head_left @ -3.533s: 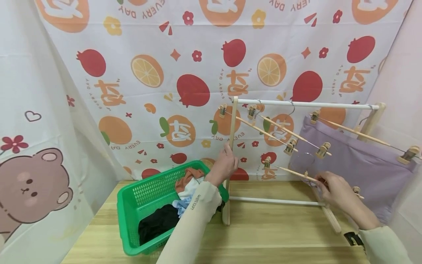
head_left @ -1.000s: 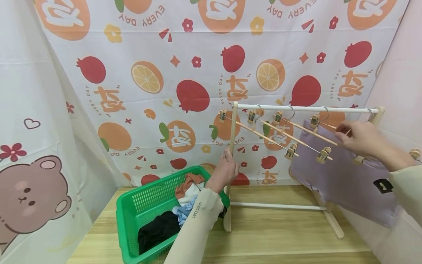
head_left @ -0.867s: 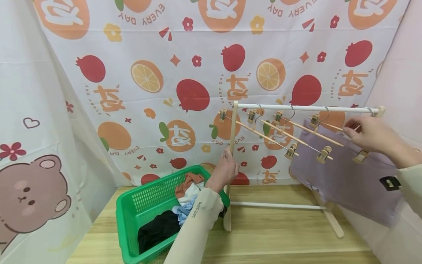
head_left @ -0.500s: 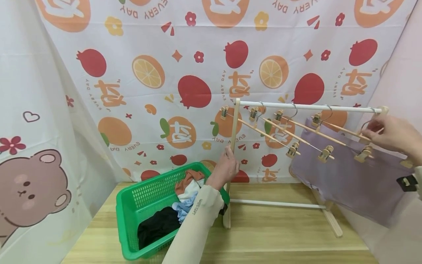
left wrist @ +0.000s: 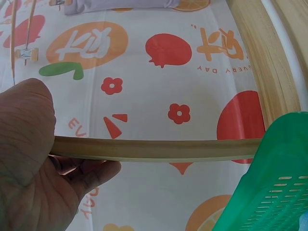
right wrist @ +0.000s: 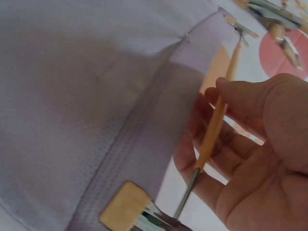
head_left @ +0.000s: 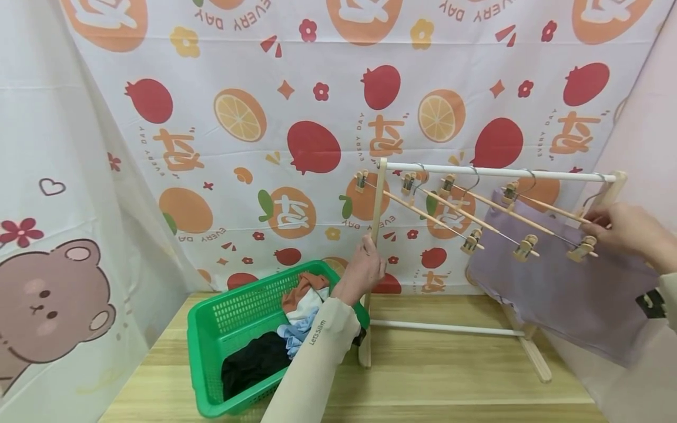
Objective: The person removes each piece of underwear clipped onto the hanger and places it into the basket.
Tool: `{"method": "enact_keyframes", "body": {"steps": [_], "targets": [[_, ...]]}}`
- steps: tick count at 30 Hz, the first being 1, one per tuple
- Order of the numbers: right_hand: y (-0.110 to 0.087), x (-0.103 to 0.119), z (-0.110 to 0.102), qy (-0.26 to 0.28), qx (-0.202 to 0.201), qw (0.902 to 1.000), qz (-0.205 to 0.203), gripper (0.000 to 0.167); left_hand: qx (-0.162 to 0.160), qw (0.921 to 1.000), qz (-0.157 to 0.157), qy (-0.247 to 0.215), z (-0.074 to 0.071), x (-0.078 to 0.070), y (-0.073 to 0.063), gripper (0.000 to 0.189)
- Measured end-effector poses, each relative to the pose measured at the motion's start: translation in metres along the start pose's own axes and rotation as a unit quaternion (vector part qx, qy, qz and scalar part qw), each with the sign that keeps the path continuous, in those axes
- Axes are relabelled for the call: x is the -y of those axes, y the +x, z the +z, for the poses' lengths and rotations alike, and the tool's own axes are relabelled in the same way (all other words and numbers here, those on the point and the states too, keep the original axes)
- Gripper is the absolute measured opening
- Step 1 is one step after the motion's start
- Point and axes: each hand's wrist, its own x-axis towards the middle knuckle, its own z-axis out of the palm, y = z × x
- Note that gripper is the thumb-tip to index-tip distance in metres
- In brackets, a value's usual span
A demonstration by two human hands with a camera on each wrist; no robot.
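Observation:
In the head view, my left hand grips the left upright of a small wooden clothes rack. The left wrist view shows that upright between thumb and fingers. My right hand pinches the wooden bar of a clip hanger at the rack's right end. From this hanger hangs a lilac garment; a clip bites its stitched waistband in the right wrist view. Bare clip hangers hang to the left on the white rail. Part of the garment is hidden behind the nearest one.
A green basket stands left of the rack on the wooden table. It holds a black cloth, a light blue one and a rust-and-white one. A white lower bar joins the rack's feet. Printed curtains stand behind.
The bare hanger that my right hand held below the rail now hangs on it. My right hand has moved right to the lilac garment's hanger. My left hand stays on the upright.

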Motion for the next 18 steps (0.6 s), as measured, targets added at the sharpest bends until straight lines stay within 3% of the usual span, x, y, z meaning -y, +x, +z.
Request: {"method": "enact_keyframes", "body": {"steps": [11,18], "targets": [[-0.0051,-0.0066,0.0098,0.008,-0.060,0.9982,-0.005,0.019,0.005,0.9999,0.000,0.010,-0.0001,-0.0012,0.0005,0.060],[-0.0066,-0.0055,0.0030,0.004,-0.089,0.9960,0.011,0.018,0.004,1.0000,-0.004,0.001,-0.0006,-0.0012,0.0002,0.059]]}}
